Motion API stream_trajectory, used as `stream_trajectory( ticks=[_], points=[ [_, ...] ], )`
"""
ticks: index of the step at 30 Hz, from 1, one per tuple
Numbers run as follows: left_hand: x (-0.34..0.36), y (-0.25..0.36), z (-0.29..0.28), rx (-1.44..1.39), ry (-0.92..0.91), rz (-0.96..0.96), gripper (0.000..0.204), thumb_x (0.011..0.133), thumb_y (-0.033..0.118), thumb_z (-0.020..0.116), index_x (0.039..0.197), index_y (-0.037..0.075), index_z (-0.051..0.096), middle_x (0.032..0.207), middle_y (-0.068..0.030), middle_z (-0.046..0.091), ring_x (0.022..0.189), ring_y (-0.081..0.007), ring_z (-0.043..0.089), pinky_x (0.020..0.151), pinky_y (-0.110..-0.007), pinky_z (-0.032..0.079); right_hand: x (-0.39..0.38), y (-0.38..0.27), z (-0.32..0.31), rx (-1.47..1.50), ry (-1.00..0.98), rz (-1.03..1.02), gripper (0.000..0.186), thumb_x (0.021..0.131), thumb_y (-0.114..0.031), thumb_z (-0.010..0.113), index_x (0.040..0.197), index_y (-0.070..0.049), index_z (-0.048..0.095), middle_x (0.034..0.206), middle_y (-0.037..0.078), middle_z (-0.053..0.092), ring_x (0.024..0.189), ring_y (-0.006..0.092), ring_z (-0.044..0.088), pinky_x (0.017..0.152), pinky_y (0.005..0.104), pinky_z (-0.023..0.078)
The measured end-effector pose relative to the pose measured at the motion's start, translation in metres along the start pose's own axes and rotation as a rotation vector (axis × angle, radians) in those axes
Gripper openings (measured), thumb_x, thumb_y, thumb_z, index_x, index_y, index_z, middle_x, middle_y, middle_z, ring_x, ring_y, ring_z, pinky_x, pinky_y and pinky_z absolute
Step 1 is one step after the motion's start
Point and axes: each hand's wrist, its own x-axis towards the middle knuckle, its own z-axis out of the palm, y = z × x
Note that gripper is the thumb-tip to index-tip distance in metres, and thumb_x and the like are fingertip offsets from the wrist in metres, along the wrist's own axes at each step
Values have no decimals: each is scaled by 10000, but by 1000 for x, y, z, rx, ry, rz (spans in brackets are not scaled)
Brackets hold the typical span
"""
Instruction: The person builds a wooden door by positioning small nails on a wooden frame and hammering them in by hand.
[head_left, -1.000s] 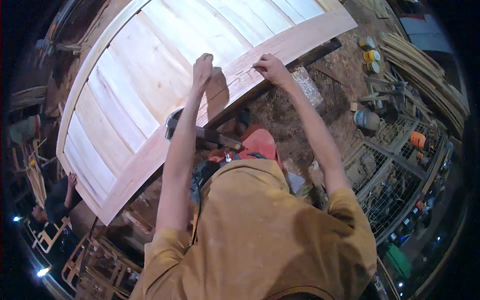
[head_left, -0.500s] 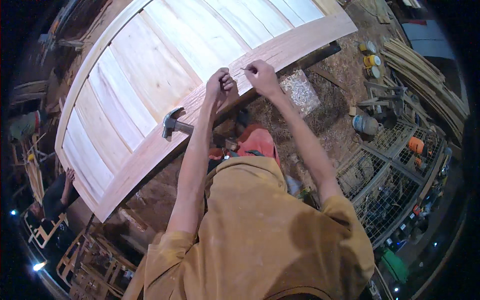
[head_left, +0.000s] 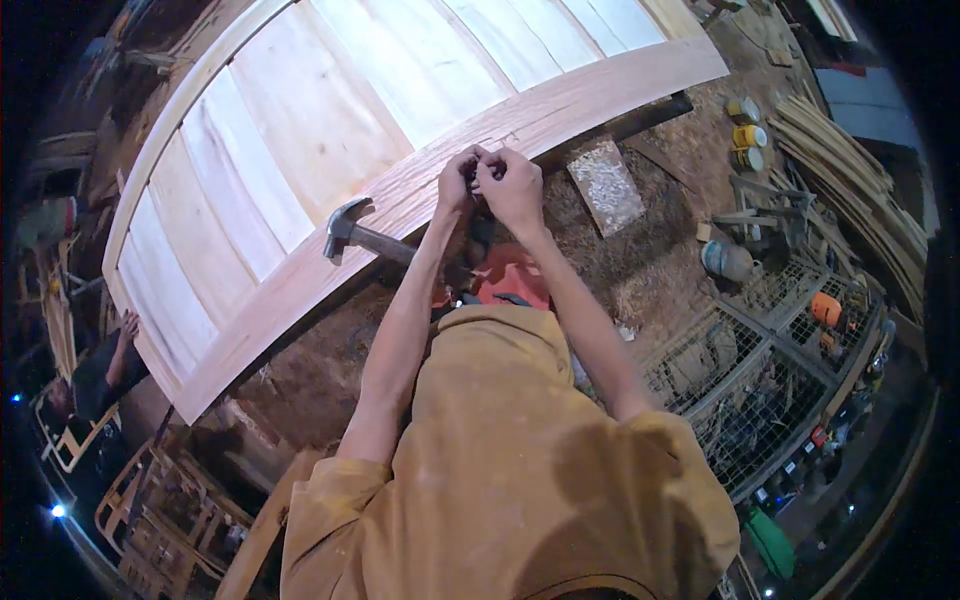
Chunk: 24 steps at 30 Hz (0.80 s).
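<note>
A large slatted wooden panel point(head_left: 395, 88), perhaps a door or headboard, spans the space before me, with a broad pale-brown rail point(head_left: 600, 98) along its near side. At that rail's near edge my left hand point(head_left: 459, 183) and my right hand point(head_left: 512, 190) meet, fingers bent and touching. Both are closed; whatever small thing lies between the fingertips is hidden. A claw hammer point(head_left: 346, 229) rests on the rail left of my hands. Its handle juts over the edge and passes behind my left forearm.
At the far left, another person's hand point(head_left: 130, 325) touches the panel's corner. Right of my hands lies a flat board point(head_left: 607, 190) strewn with shavings. Farther right are small paint tubs point(head_left: 749, 136), long wooden strips point(head_left: 845, 170), a plastic jug point(head_left: 727, 260) and a metal mesh frame point(head_left: 770, 330).
My hands were apart, with a thin small piece showing at the right fingertips. They have come together nearer to me, and that piece no longer shows.
</note>
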Motion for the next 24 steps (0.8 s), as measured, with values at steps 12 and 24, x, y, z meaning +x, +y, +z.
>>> stream_trajectory(
  ticks=[12,24],
  points=[
    [-13,13,-17,-220,7,-186,379,1104,365,459,800,144,417,662,46,348,568,-72,294,450,-229,270,56,60,-19,-329,222,-269,187,872,-166,725,945,2,763,902,188,718,860,360,696,783,457,556],
    [-45,30,-38,-373,-184,-155,455,1106,373,424,713,148,389,651,37,350,574,-92,302,497,-235,277,51,72,8,-511,78,-313,158,889,-155,653,952,-11,651,929,199,676,912,380,666,779,491,543]
  ],
)
